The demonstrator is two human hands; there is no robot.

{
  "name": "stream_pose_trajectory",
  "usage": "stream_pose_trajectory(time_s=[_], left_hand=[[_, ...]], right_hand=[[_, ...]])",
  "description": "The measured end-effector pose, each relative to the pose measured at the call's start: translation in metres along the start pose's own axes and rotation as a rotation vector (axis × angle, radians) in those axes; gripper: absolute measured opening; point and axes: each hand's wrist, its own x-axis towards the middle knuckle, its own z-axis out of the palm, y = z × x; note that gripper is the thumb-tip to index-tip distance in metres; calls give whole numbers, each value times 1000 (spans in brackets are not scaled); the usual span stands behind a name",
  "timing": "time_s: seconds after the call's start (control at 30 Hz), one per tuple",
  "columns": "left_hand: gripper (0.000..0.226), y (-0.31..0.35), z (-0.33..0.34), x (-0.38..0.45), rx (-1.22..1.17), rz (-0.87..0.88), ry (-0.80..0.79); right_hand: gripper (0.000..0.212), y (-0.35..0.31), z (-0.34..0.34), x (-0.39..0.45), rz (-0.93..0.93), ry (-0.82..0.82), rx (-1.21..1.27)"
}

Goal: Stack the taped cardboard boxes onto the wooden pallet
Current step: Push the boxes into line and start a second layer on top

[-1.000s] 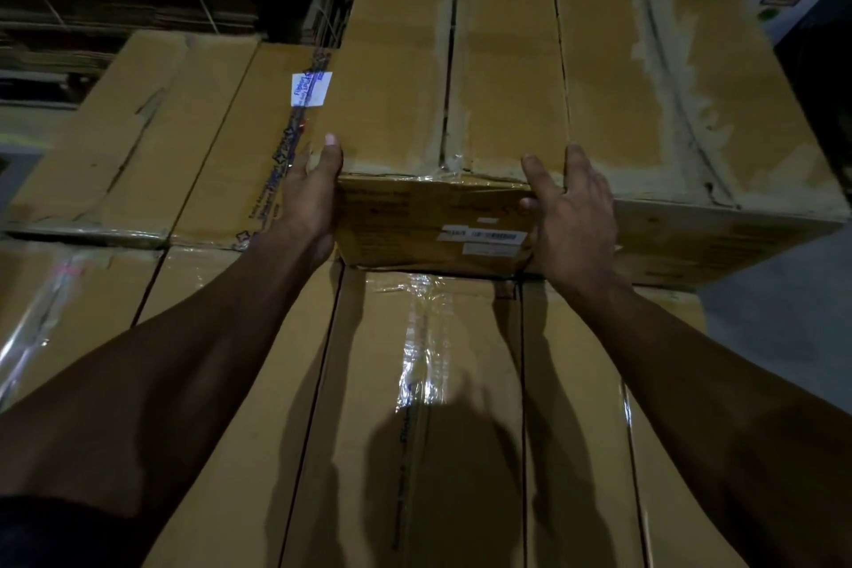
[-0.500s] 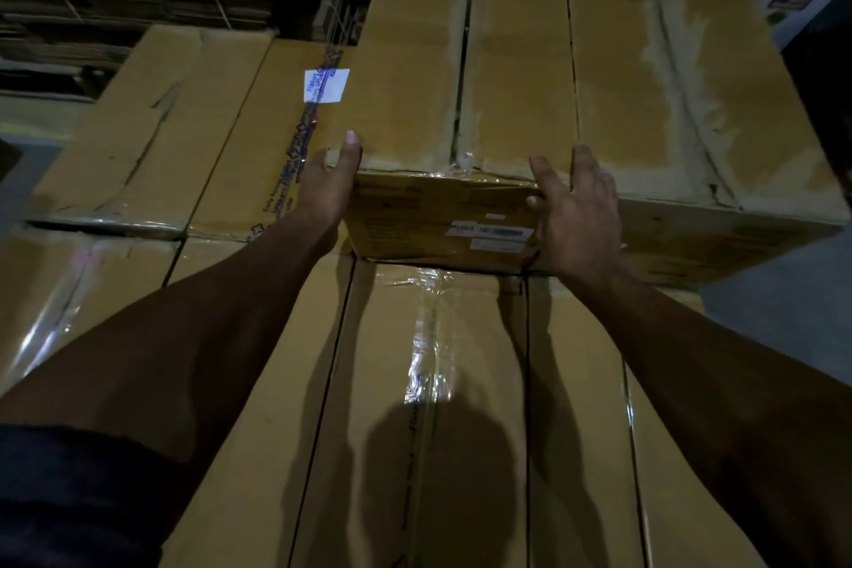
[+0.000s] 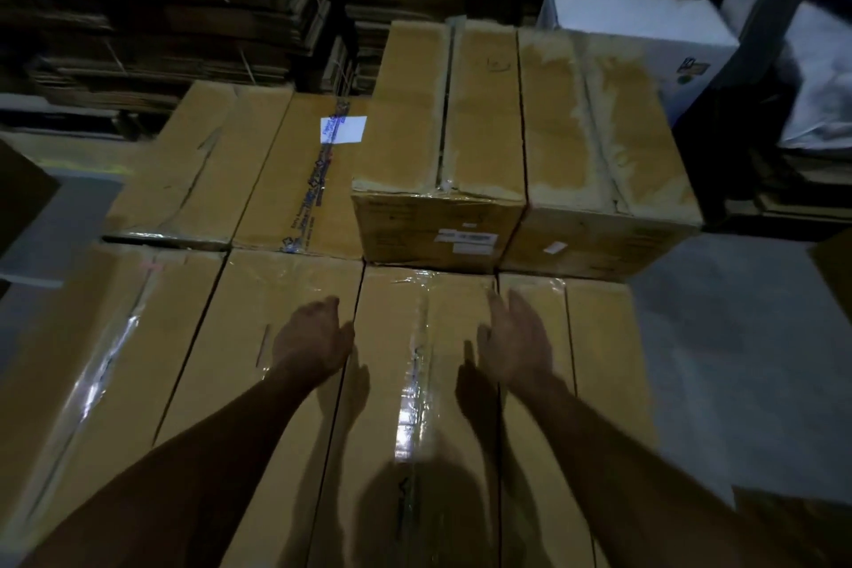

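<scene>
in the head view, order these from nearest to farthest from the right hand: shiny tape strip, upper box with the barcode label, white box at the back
Measured from the right hand:
1. Shiny tape strip, just to its left on the box below.
2. Upper box with the barcode label, straight ahead, one layer up.
3. White box, far back right, behind the stack.

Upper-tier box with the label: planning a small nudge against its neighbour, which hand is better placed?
Probably the left hand: it is on the box's open side, while the right hand is below the neighbour.
</scene>
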Motion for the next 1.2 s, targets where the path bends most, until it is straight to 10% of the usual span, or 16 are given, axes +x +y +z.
stream_pose_trajectory(time_s=[0.73,1.2], left_hand=[[42,-53,33,-440,25,427,-196],[46,155,110,-476,143,669,-322]], right_hand=[[32,-11,31,-520,509,36,328],[54,189,-4,-610,791,157,427]])
